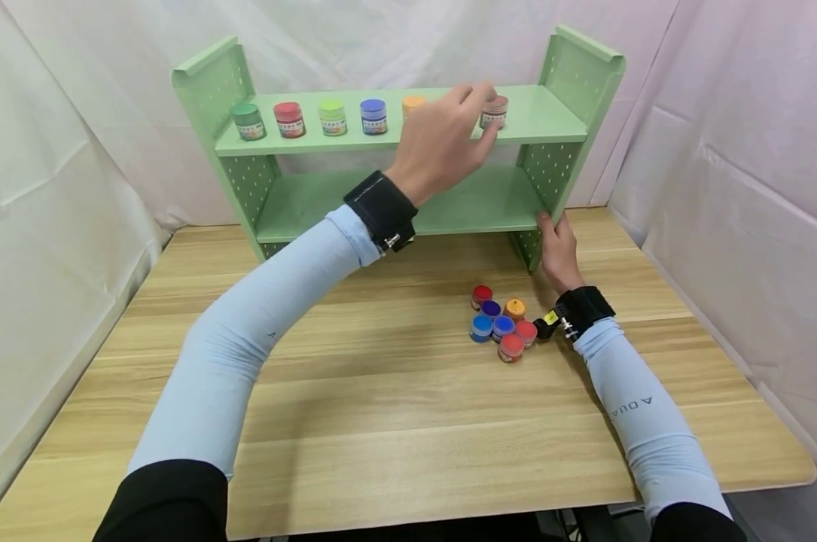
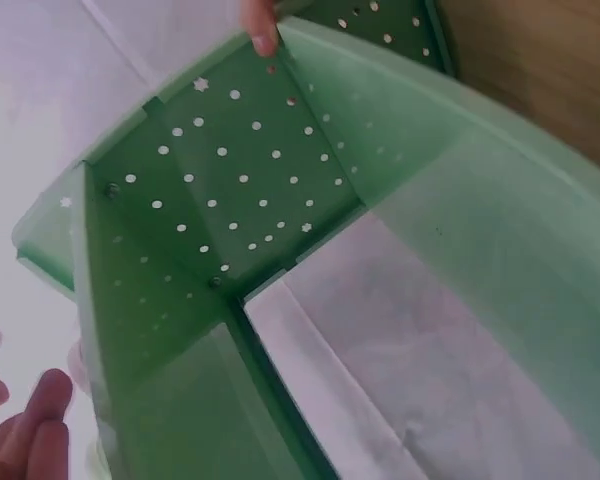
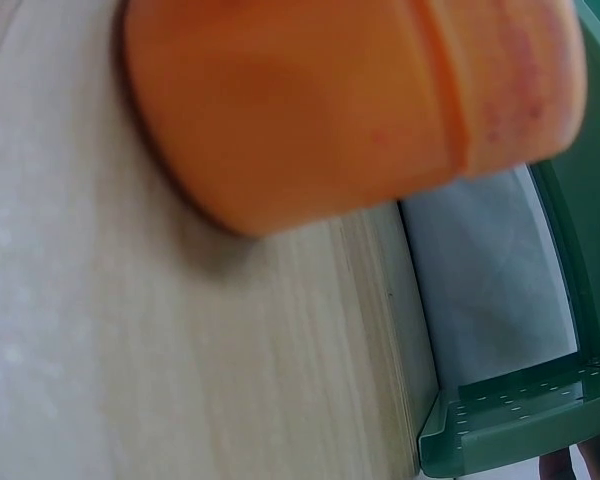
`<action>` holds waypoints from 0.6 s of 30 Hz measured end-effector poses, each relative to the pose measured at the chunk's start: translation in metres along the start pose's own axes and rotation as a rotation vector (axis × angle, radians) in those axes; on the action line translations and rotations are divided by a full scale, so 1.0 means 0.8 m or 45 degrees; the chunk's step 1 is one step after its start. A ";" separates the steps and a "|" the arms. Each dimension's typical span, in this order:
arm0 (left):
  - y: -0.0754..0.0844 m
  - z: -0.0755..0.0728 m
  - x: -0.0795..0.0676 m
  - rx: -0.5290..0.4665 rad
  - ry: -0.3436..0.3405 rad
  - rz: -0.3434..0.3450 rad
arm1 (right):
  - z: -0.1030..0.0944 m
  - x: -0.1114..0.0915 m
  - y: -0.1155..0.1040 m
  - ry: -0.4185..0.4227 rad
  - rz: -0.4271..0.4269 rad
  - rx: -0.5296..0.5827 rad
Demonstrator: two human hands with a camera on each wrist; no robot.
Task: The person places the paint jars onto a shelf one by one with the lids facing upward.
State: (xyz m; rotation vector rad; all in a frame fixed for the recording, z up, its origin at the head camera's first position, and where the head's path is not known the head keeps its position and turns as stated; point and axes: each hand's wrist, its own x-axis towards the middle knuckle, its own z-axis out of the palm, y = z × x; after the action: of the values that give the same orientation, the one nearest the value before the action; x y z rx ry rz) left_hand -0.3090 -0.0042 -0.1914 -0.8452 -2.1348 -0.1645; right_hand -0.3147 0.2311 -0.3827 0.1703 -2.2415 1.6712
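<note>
A light green two-tier shelf rack [image 1: 394,143] stands on the table. At its upper board, my left hand [image 1: 445,139] has its fingers parted beside a brownish-red paint jar [image 1: 495,113]; whether they touch it cannot be told. The left wrist view shows those fingers [image 2: 42,420] spread outside the rack. My right hand [image 1: 559,252] grips the lower right side panel [image 1: 556,169] of the rack, a fingertip over its edge. Along the upper board stand a dark green jar [image 1: 248,123], a red jar [image 1: 289,120], a lime jar [image 1: 332,118], a blue jar [image 1: 373,117] and a partly hidden orange jar [image 1: 411,104].
Near my right wrist, several paint jars cluster on the wooden table [image 1: 381,421], among them a red jar [image 1: 511,348], a blue jar [image 1: 480,328] and an orange jar [image 1: 514,309]. That orange jar looms large in the right wrist view. White cloth [image 1: 733,173] hangs around the table.
</note>
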 end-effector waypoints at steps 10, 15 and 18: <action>-0.013 0.002 -0.088 -0.263 0.355 0.006 | -0.002 0.014 0.026 0.044 -0.005 -0.032; -0.031 0.018 -0.139 -0.323 0.391 -0.114 | 0.000 0.014 0.025 0.041 -0.023 -0.013; -0.048 0.025 -0.167 -0.319 0.396 -0.220 | 0.002 0.014 0.026 0.043 -0.030 0.002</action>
State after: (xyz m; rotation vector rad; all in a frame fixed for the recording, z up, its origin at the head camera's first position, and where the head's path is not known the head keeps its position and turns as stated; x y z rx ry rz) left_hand -0.2869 -0.0950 -0.2967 -0.7200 -1.9134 -0.6229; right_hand -0.3318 0.2366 -0.3982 0.1670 -2.2052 1.6515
